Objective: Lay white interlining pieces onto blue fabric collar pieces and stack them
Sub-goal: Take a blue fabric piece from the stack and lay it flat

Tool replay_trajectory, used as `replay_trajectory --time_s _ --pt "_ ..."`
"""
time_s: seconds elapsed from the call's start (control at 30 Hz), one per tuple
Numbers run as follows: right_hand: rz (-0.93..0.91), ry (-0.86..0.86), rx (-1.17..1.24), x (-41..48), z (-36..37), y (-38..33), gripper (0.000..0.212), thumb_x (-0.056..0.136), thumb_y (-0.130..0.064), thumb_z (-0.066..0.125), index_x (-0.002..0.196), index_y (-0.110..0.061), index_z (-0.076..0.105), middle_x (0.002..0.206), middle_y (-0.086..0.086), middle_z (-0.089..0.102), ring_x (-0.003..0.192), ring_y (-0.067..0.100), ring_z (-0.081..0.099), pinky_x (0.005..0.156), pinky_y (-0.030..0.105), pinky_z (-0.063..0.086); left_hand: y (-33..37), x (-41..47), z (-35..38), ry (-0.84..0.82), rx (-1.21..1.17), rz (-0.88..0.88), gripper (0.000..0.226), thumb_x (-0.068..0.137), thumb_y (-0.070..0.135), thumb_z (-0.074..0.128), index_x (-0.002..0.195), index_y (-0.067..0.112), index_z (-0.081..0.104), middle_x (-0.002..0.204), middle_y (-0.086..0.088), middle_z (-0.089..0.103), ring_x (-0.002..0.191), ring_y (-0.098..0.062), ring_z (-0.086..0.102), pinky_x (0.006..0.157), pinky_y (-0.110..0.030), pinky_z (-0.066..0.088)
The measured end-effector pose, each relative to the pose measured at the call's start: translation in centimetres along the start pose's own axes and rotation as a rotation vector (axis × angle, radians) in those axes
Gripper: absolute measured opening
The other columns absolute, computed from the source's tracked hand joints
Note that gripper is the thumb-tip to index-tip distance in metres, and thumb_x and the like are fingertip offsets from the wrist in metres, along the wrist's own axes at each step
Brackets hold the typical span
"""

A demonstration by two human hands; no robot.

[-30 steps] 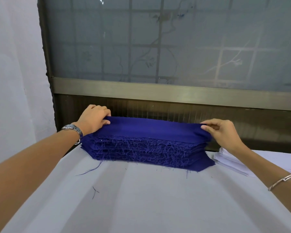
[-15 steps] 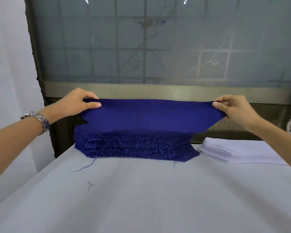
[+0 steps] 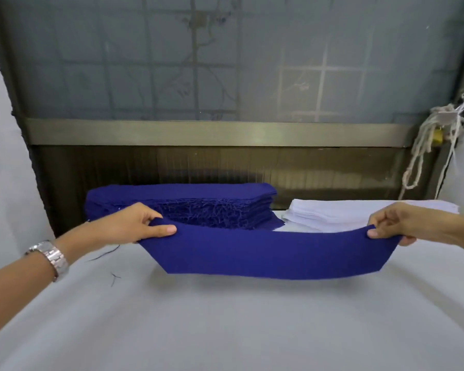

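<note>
The left hand (image 3: 134, 223) pinches the left end of a blue collar piece (image 3: 265, 253) between thumb and curled fingers; the right hand (image 3: 394, 226) pinches its right end the same way. The piece hangs stretched between them, sagging in the middle, apparently just clear of the white table (image 3: 225, 325), though the gap is hard to judge. Behind it, at the far edge, sits the blue stack (image 3: 198, 202), frayed threads facing near. Just right of that lies the white interlining stack (image 3: 332, 218). A metal watch (image 3: 50, 257) circles the left wrist.

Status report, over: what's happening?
Left hand, right hand pinch ends of one blue fabric collar piece, held over table. White interlining stack untouched behind. Nothing blocking.
</note>
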State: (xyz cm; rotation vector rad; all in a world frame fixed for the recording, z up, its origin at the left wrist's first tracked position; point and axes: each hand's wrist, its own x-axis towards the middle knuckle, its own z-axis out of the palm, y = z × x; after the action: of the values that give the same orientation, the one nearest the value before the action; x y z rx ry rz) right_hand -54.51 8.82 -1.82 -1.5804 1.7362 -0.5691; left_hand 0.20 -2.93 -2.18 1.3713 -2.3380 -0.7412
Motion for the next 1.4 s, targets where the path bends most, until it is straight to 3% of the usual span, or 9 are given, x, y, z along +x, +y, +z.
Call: replay_trajectory --time_s 0.1,0.23,0.37,0.47,0.6,0.77,1.07,1.27,1.4 --pt "0.048 -0.002 -0.041 -0.6 0.7 1.8 0.027 0.072 -0.041 0.082 0.073 -0.016 0.072 0.068 0.004 0.059 0.054 0.01 0.038 0.045 0.015 0.028 -0.4 0.1 2.5 -0.031 0.001 0.02 0.06 0.069 0.068 0.06 0.094 0.016 0.077 0.078 -0.007 0.074 0.062 -0.015 0.06 0.056 -0.022 0.04" --pt "0.081 0.022 -0.042 -0.8 1.4 2.9 0.023 0.083 -0.035 0.074 0.083 -0.012 0.072 0.081 0.004 0.074 0.061 0.005 0.056 0.049 0.015 0.037 -0.7 0.1 4.9 -0.019 0.036 0.016 0.057 0.068 0.068 0.061 0.082 0.015 0.077 0.058 0.004 0.064 0.05 -0.004 0.047 0.048 -0.018 0.032" --pt "0.105 -0.03 -0.068 -0.8 2.1 3.3 0.022 0.084 -0.034 0.073 0.08 -0.013 0.073 0.078 0.004 0.072 0.06 0.006 0.052 0.05 0.016 0.036 -1.4 -0.2 6.1 -0.043 0.036 0.007 0.055 0.066 0.072 0.061 0.087 0.024 0.08 0.082 0.002 0.077 0.072 -0.021 0.068 0.065 -0.036 0.052" --pt "0.108 -0.07 -0.121 -0.8 2.6 3.4 0.021 0.087 -0.031 0.072 0.081 -0.012 0.072 0.077 0.003 0.071 0.06 0.005 0.053 0.05 0.015 0.038 -1.8 -0.3 6.4 -0.04 0.104 -0.011 0.067 0.061 0.081 0.058 0.089 0.024 0.08 0.088 -0.003 0.077 0.085 -0.029 0.07 0.076 -0.046 0.054" --pt "0.089 -0.073 -0.15 -0.8 2.8 3.6 0.02 0.093 -0.028 0.07 0.08 -0.013 0.069 0.075 0.001 0.07 0.061 0.007 0.053 0.051 0.016 0.038 -2.5 -0.8 6.9 0.042 0.381 -0.044 0.084 0.056 0.095 0.041 0.077 0.02 0.072 0.065 -0.001 0.065 0.053 -0.008 0.05 0.054 -0.026 0.035" --pt "0.093 -0.028 -0.259 -0.5 3.4 3.5 0.022 0.087 -0.029 0.078 0.077 -0.014 0.065 0.064 -0.002 0.063 0.058 0.006 0.053 0.052 0.017 0.039 -2.3 -1.2 6.8 0.175 0.717 -0.049 0.083 0.049 0.1 0.018 0.06 0.02 0.037 0.053 0.005 0.044 0.052 -0.007 0.043 0.052 -0.023 0.032" --pt "0.053 0.017 -0.258 -1.0 3.8 3.3 0.019 0.088 -0.025 0.077 0.081 -0.011 0.065 0.06 -0.002 0.063 0.052 0.004 0.05 0.049 0.015 0.037 -1.8 -2.0 6.1 0.133 0.71 -0.111 0.073 0.049 0.095 0.025 0.069 0.028 0.048 0.063 0.012 0.057 0.063 -0.003 0.052 0.056 -0.019 0.033" --pt "0.058 0.103 -0.361 -1.0 4.0 3.2 0.023 0.082 -0.032 0.082 0.086 -0.014 0.068 0.075 0.004 0.073 0.065 0.012 0.063 0.057 0.017 0.046 -1.1 -2.2 5.0 0.169 0.76 -0.109 0.062 0.064 0.088 0.053 0.07 0.027 0.043 0.063 0.011 0.056 0.059 -0.005 0.049 0.053 -0.019 0.033" --pt "0.017 0.154 -0.415 -1.3 3.8 3.1 0.024 0.077 -0.038 0.084 0.085 -0.021 0.069 0.081 -0.002 0.073 0.076 0.012 0.066 0.064 0.018 0.051 1.1 -2.1 5.1 0.278 0.68 0.047 0.06 0.06 0.089 0.035 0.07 0.03 0.044 0.061 0.011 0.057 0.057 -0.003 0.053 0.051 -0.016 0.034"
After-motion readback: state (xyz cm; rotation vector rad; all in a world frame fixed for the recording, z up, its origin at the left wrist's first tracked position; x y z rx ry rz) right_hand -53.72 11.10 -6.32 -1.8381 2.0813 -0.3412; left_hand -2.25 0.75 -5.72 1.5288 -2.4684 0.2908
